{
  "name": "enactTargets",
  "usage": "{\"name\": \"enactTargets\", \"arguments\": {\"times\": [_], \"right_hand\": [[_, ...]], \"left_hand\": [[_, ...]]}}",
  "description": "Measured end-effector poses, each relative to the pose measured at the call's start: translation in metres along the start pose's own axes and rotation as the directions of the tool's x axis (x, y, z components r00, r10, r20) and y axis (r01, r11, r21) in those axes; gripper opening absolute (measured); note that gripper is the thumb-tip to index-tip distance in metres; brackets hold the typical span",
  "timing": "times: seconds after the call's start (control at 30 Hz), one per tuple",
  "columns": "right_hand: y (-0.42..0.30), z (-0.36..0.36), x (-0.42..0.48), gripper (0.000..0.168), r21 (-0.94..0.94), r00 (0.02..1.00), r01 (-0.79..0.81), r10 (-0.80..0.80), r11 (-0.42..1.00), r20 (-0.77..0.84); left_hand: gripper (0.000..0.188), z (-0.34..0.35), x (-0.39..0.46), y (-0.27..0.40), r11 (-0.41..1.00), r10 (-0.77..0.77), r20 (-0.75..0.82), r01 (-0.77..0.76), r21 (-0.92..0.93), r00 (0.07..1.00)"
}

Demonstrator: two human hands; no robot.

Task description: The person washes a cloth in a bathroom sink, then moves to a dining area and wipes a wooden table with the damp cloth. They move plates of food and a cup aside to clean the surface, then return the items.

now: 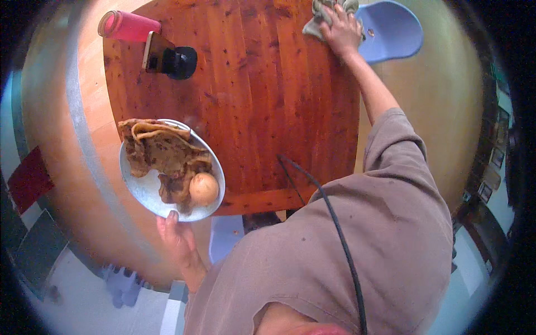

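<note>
My left hand (pixel 178 240) grips the near rim of a white plate (pixel 146 194), held up at the left edge of a reddish wooden table (pixel 259 104). Folded browned flatbread (pixel 161 150) and a whole brown egg (pixel 204 189) lie on the plate. At the table's far right edge, my right hand (pixel 343 29) is pressed on a crumpled grey-green cloth (pixel 315 29), fingers spread over it. Part of the cloth is hidden under the hand.
A pink jar (pixel 136 27) lies at the table's far left, beside a phone (pixel 157 52) on a black stand (pixel 184 63). A blue plastic chair (pixel 391 31) stands by my right hand, another (pixel 226 236) at the near edge. A black cable (pixel 335 213) crosses my shirt.
</note>
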State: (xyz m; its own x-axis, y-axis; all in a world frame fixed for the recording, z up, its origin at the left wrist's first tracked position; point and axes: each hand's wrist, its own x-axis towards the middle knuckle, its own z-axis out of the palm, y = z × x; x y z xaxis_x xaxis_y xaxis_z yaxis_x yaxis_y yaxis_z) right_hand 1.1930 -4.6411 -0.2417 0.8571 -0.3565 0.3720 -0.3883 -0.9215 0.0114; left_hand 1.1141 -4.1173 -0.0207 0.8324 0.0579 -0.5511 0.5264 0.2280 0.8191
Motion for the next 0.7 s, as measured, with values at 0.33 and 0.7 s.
{"name": "enactTargets", "arguments": {"times": [0.33,0.7], "right_hand": [[-0.175,-0.132,-0.289,0.029,0.81,0.738,0.349,-0.671,0.471,0.072],[-0.123,0.057,0.003,0.037,0.423,0.865,0.5,-0.413,0.756,-0.284]], "left_hand": [[0.049,-0.005,0.004,0.004,0.999,-0.013,0.057,0.01,0.051,0.998],[0.052,0.007,-0.001,0.005,0.999,-0.014,0.059,0.011,0.043,0.998]]}}
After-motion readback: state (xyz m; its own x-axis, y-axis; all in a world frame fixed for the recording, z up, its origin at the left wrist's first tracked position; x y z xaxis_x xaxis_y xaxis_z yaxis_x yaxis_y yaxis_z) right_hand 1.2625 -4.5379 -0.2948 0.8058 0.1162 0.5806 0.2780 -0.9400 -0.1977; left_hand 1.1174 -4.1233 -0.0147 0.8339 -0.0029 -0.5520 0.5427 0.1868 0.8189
